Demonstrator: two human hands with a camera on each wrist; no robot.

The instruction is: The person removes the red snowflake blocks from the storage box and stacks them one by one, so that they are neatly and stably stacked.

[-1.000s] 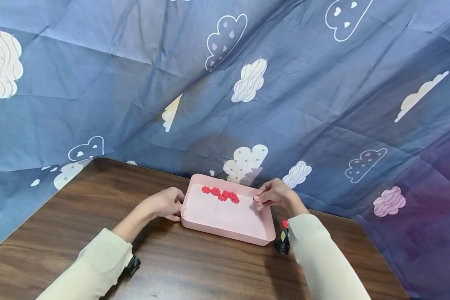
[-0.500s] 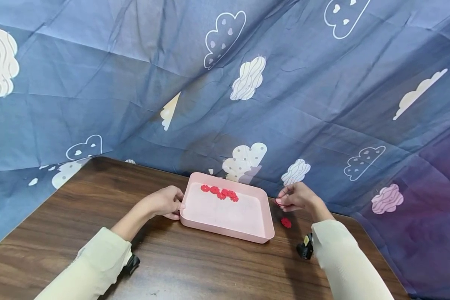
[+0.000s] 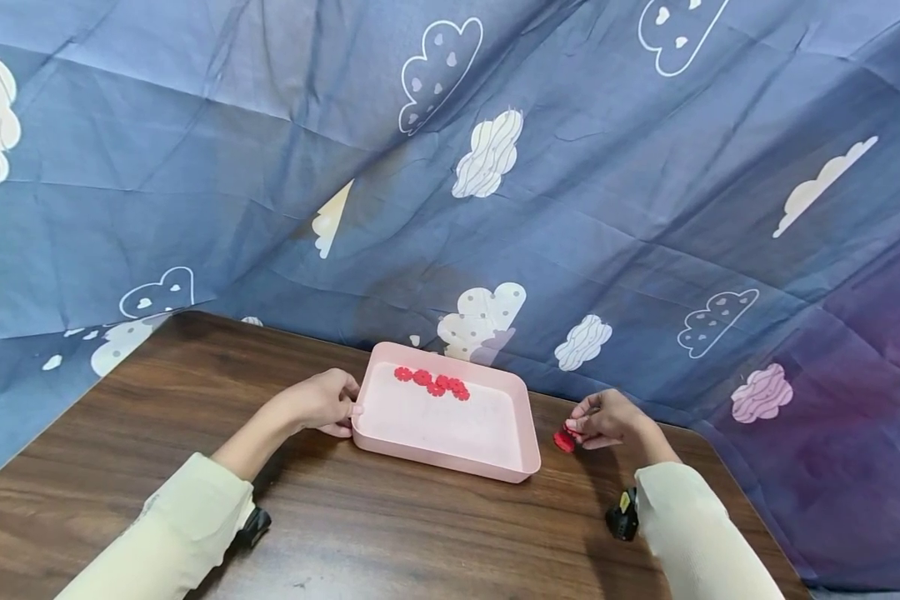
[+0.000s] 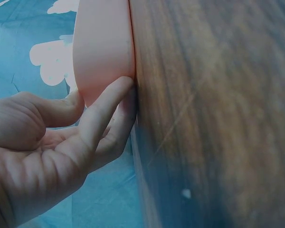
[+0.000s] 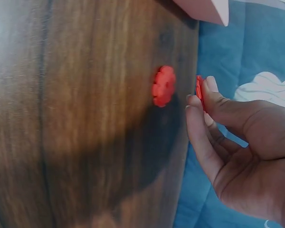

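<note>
My left hand (image 3: 321, 403) grips the left end of a shallow pink tray (image 3: 442, 461), its thumb at the rim and its fingers low against the outer wall (image 4: 104, 42). To the right of the tray, my right hand (image 3: 609, 419) pinches a thin red flower-shaped disc (image 5: 200, 89) on edge between thumb and fingers. A second red flower-shaped disc (image 5: 164, 86) lies on the table just beneath those fingertips. Inside the tray, along its back side, several red flower-shaped discs (image 3: 422, 377) lie in an uneven row, some overlapping.
The dark wood table (image 3: 390, 542) runs back to a blue cloth (image 3: 307, 167) printed with clouds, hanging close behind the tray. Each wrist carries a small black camera, such as the right wrist camera (image 3: 622, 517).
My right hand has left the tray's right end, holding a red disc, and moved right and down to the disc on the table. My left hand keeps its hold on the tray.
</note>
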